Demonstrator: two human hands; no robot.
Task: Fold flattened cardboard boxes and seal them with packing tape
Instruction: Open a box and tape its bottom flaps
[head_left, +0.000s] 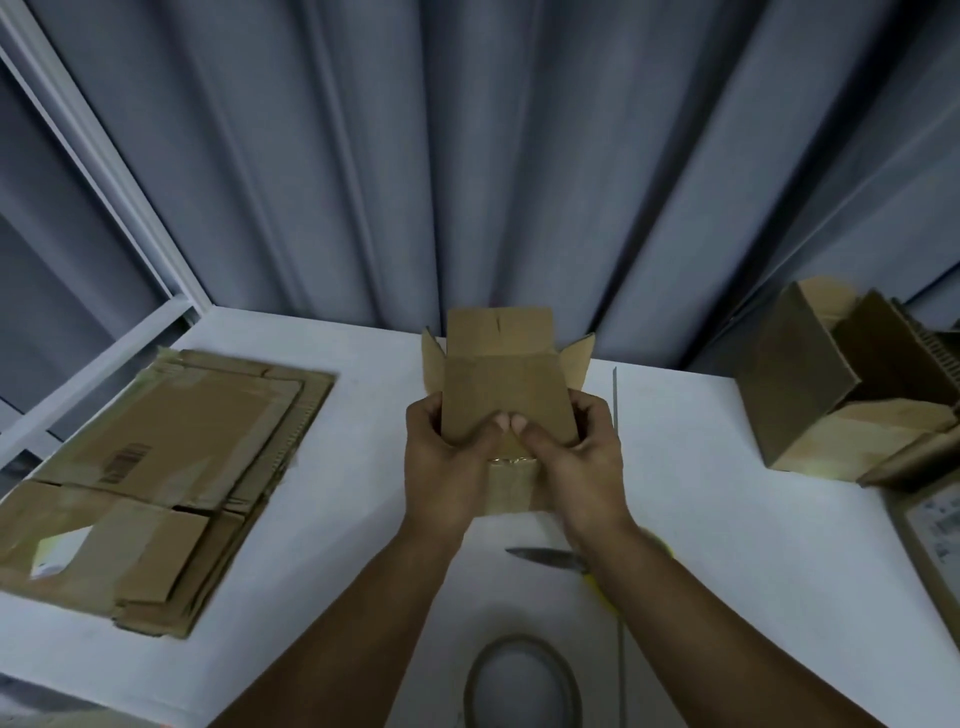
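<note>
A small brown cardboard box (501, 384) is held above the middle of the white table (332, 530), its far flaps standing open. My left hand (447, 462) grips its left side and my right hand (576, 457) grips its right side. Both thumbs press side by side on the near flap, which is folded over the opening. A roll of packing tape (522, 680) lies on the table near the front edge, between my forearms. Scissors (545, 557) with a yellow handle lie under my right wrist, partly hidden.
A stack of flattened cardboard boxes (161, 467) lies at the left of the table. Folded boxes (841, 384) stand at the right. A printed sheet (935, 525) lies at the right edge. Grey curtains (467, 156) hang behind the table.
</note>
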